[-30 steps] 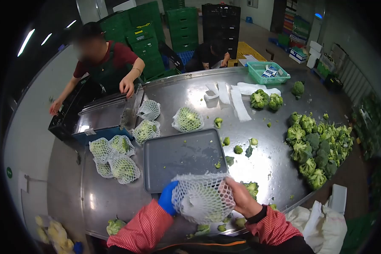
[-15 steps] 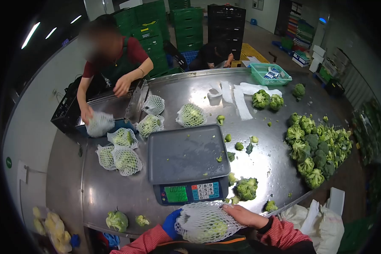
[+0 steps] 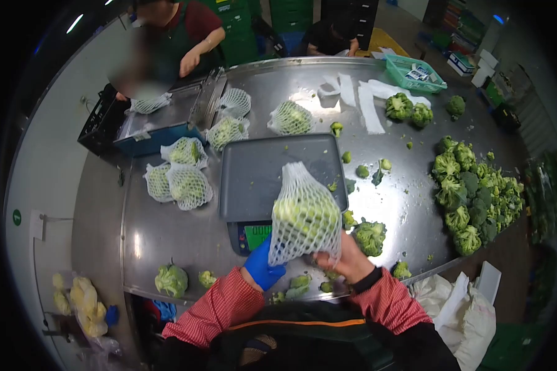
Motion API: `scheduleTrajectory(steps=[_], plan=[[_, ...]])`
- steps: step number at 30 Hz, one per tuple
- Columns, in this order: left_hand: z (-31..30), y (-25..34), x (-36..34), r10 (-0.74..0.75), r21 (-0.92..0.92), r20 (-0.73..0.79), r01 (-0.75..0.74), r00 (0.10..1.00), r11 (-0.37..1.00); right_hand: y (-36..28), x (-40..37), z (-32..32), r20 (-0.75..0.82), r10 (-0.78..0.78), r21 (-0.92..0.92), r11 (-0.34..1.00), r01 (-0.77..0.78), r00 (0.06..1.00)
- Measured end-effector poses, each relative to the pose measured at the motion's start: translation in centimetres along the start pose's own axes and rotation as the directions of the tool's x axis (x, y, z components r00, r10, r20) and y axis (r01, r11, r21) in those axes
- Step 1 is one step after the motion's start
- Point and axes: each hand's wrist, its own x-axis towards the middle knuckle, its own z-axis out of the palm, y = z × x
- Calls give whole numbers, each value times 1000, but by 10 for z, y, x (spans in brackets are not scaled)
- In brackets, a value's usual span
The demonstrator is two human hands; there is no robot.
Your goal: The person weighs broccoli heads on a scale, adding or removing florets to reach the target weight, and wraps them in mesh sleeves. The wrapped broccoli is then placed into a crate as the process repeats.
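A head of broccoli in a white foam net (image 3: 306, 213) is held upright between my two hands, in front of the scale. My left hand (image 3: 264, 266), in a blue glove, closes on the net's lower left edge. My bare right hand (image 3: 346, 256) grips its lower right side, its fingers partly behind the mesh. The grey scale (image 3: 250, 176) has bits of broccoli on its pan, and the netted head covers part of its green display. Loose broccoli (image 3: 370, 238) lies just right of my right hand, and small florets (image 3: 300, 282) lie between my wrists.
Several netted heads (image 3: 190, 185) lie left of and behind the scale. A broccoli pile (image 3: 467, 198) covers the right side. White foam nets (image 3: 370, 108) and a green basket (image 3: 414, 74) are at the back. A co-worker (image 3: 195, 37) handles a netted head by a crate (image 3: 99, 127).
My hands have raised the netted broccoli from the table's front edge towards the scale and turned it upright. The co-worker's netted head has moved into the crate area. The view has shifted.
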Motion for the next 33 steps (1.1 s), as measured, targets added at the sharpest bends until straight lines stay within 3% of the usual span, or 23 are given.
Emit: scheduleTrajectory(steps=[1,2,5,6,7,8,9,11,14,17,18,21,23,24,27,28,31,33], plan=[[-16,-5,4,-149,-383,138,191,979,904,-12,0,13,95,63,131,989,-75,994],[-28,-11,5,-216,-671,320,381,923,636,-15,2,20,39,60,117,991,-64,997],[1,4,-10,-461,-319,-86,414,883,853,-17,21,-6,122,110,223,965,-135,986],[-6,10,-13,-473,-261,-26,450,881,854,-21,19,5,18,92,136,986,-94,996],[-8,11,-11,-224,-26,-190,223,956,974,-22,23,4,40,95,140,985,-99,995],[-10,11,-7,65,243,-282,6,957,970,-23,24,1,61,98,146,984,-106,993],[-11,13,-3,358,510,-290,-173,888,842,-23,26,-1,83,101,153,982,-113,991],[-2,47,8,706,936,-150,-131,692,327,-26,30,11,26,101,144,984,-104,994],[-16,48,46,654,842,-57,-316,754,437,-29,36,33,-3,85,107,991,-84,996],[-26,54,66,548,788,-49,-305,835,536,-42,42,9,-110,-43,-271,963,11,993],[-21,59,67,554,785,-61,-302,830,540,-47,30,25,-259,-234,-521,851,68,937],[-13,67,71,588,715,-82,-363,805,597,-65,25,-25,-126,-525,-956,290,37,842],[-17,73,69,511,511,-52,-417,858,752,-81,7,1,-120,-706,-974,220,54,698],[-18,74,69,473,395,-29,-425,880,814,-87,-2,17,-175,-645,-919,379,112,744],[-30,68,93,536,535,-310,-322,785,781,-72,3,31,-174,-539,-874,470,122,824],[-31,62,104,357,464,-303,-191,884,865,-65,6,38,-191,-495,-853,511,107,848],[-27,52,128,312,413,-109,-243,944,878,-56,23,43,-89,-561,-856,465,225,823],[-26,57,128,360,426,-184,-256,915,867,-47,36,42,-23,-608,-849,431,305,794]])
